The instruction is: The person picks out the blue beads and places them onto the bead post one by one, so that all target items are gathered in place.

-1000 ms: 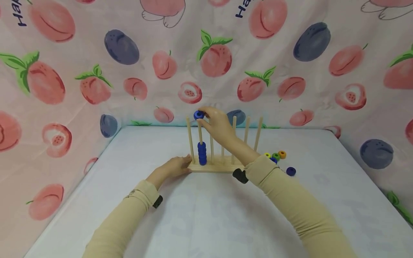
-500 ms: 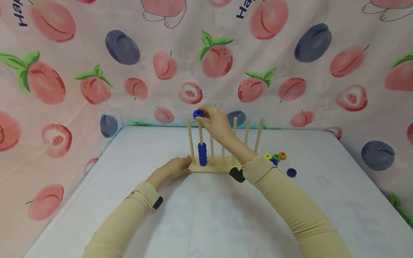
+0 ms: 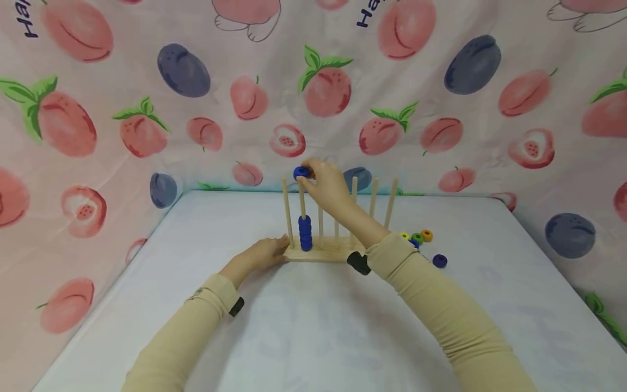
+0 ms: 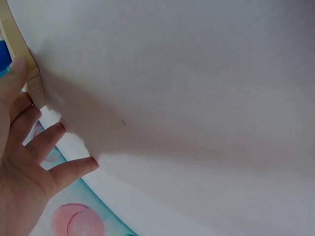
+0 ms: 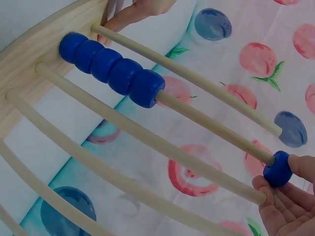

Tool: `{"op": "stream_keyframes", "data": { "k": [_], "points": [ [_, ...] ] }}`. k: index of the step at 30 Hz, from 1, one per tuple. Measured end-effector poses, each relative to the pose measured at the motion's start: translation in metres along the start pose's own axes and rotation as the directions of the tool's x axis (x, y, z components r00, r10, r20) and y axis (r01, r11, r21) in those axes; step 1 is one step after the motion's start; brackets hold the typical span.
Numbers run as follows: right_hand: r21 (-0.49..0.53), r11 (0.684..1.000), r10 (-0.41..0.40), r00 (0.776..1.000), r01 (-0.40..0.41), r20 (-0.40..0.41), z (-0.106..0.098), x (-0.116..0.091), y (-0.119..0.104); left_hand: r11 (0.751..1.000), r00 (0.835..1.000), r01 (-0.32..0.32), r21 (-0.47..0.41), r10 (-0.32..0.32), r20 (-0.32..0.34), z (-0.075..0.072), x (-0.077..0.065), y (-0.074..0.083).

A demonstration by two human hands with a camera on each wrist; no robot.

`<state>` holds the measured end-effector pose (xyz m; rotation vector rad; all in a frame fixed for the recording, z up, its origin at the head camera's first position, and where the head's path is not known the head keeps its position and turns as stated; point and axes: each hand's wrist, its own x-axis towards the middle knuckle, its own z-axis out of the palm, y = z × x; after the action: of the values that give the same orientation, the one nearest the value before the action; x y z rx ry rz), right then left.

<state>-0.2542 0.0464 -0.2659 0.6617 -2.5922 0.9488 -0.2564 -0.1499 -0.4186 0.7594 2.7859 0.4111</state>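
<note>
A wooden peg rack (image 3: 320, 255) with a row of upright pegs stands on the table. On its second peg from the left sits a stack of several blue beads (image 5: 109, 66) at the bottom. My right hand (image 3: 330, 188) pinches another blue bead (image 5: 278, 168) between thumb and fingers at that peg's top; in the right wrist view the peg's tip meets the bead's hole. My left hand (image 3: 264, 254) holds the left end of the rack's base, its thumb and forefinger against the wood (image 4: 35, 88) in the left wrist view and the other fingers spread.
Right of the rack lie loose beads: a yellow bead (image 3: 404, 236), a green bead (image 3: 417, 238), an orange bead (image 3: 427, 235) and a dark blue bead (image 3: 440, 261). Another blue bead (image 3: 414, 244) is partly hidden by the right sleeve. A fruit-print cloth (image 3: 289, 98) hangs behind the table.
The held blue bead has tilted so its hole faces less toward the head camera, staying at the peg's top. My left hand and the rack have not visibly moved.
</note>
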Motion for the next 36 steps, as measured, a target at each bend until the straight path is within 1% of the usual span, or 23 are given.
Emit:
{"op": "stream_keyframes", "data": {
  "k": [5, 11, 17, 20, 24, 27, 30, 34, 36],
  "points": [
    [-0.017, 1.0, -0.006, 1.0, 0.006, 0.001, 0.0, 0.002, -0.001, 1.0, 1.0, -0.006, 0.001, 0.006, -0.003, -0.002, -0.001, 0.001],
    [-0.08, 0.997, -0.007, 1.0, 0.008, 0.017, 0.002, 0.002, -0.004, 1.0, 1.0, 0.001, -0.004, -0.001, -0.005, 0.001, -0.003, 0.001],
    [-0.102, 0.995, 0.002, 1.0, 0.001, 0.024, 0.001, 0.002, -0.003, 1.0, 1.0, 0.002, 0.018, -0.002, -0.014, -0.001, -0.003, 0.002],
    [-0.097, 0.995, -0.008, 1.0, 0.01, 0.023, 0.001, 0.001, -0.002, 1.0, 1.0, 0.002, 0.018, -0.002, -0.011, -0.001, -0.002, 0.002],
    [-0.065, 0.998, -0.025, 1.0, 0.026, 0.014, 0.002, 0.001, 0.0, 1.0, 1.0, 0.012, 0.005, -0.012, -0.009, 0.001, -0.003, 0.002],
    [-0.01, 1.0, -0.019, 1.0, 0.019, 0.008, 0.003, -0.001, 0.002, 1.0, 1.0, 0.009, 0.002, -0.009, 0.001, 0.001, -0.002, 0.002],
    [0.047, 0.999, -0.025, 1.0, 0.026, -0.017, 0.005, -0.002, 0.004, 1.0, 1.0, 0.004, 0.007, -0.004, -0.004, -0.001, -0.003, 0.001],
    [0.069, 0.992, -0.101, 0.993, 0.105, -0.055, 0.006, -0.006, 0.009, 1.0, 1.0, 0.01, 0.008, -0.01, -0.005, -0.003, -0.002, 0.001],
    [0.062, 0.988, -0.14, 0.988, 0.144, -0.068, 0.007, -0.01, 0.012, 1.0, 1.0, -0.008, 0.024, 0.008, 0.006, -0.002, -0.001, 0.002]
  ]
}}
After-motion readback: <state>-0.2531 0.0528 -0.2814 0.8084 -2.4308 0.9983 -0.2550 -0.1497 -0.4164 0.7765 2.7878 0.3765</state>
